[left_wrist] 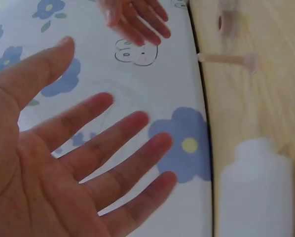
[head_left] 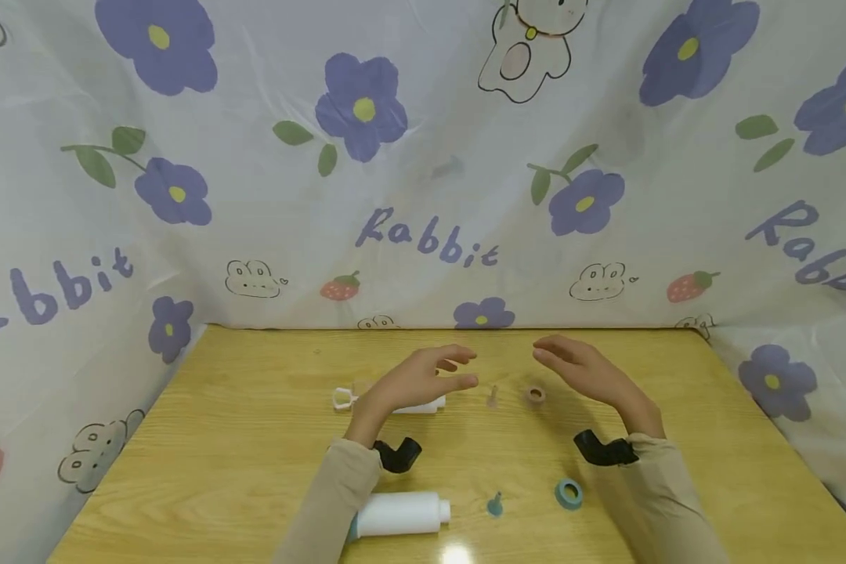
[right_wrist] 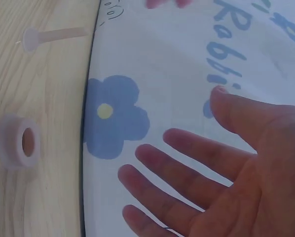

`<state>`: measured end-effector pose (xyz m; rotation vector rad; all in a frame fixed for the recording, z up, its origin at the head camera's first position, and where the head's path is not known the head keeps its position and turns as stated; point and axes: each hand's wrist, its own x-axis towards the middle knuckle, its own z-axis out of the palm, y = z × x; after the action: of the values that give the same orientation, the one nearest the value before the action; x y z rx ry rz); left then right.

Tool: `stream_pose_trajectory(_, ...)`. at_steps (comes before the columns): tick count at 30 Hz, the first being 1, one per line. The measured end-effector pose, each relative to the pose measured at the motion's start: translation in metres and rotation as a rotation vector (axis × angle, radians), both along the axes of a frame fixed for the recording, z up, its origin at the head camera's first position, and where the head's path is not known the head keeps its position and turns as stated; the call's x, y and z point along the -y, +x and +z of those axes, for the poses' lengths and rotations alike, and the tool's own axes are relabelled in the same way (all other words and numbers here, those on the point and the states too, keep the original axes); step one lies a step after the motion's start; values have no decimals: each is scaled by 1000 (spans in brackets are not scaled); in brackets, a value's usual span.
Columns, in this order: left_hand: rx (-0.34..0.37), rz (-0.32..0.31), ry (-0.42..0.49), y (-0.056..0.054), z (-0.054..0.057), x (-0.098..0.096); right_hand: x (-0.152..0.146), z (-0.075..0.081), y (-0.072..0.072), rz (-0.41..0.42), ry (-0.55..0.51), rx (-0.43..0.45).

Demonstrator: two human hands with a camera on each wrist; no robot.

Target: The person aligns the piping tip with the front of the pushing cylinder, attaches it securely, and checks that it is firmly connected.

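Both hands are in the air above the table and hold nothing. My left hand [head_left: 417, 381] hovers over a white plastic bottle [head_left: 428, 406] lying on its side, partly hidden behind it; in the left wrist view its fingers are spread. Opposite it, my right hand [head_left: 587, 376] has its fingers extended and slightly apart. Between and below the hands lie a pinkish ring [head_left: 535, 395] and a pinkish stem with a round flat base [right_wrist: 31, 39]. Nearer the front, a second white bottle [head_left: 402, 514] with a blue-green end lies beside a blue-green stemmed piece [head_left: 495, 505] and a blue-green ring [head_left: 569, 494].
A white loop-shaped part [head_left: 342, 399] shows left of the far bottle. The wooden table [head_left: 240, 446] ends at a hanging white cloth [head_left: 423, 298] printed with flowers and rabbits, which also runs along both sides. Black mounts [head_left: 399, 456] sit at the wrists.
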<state>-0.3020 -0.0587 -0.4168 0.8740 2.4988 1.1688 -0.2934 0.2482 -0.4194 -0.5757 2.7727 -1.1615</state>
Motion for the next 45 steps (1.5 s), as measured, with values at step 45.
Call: stream_pose_trajectory(45,-114,278,-257,5,-50,-86,27,-39,-14,142,324,-55)
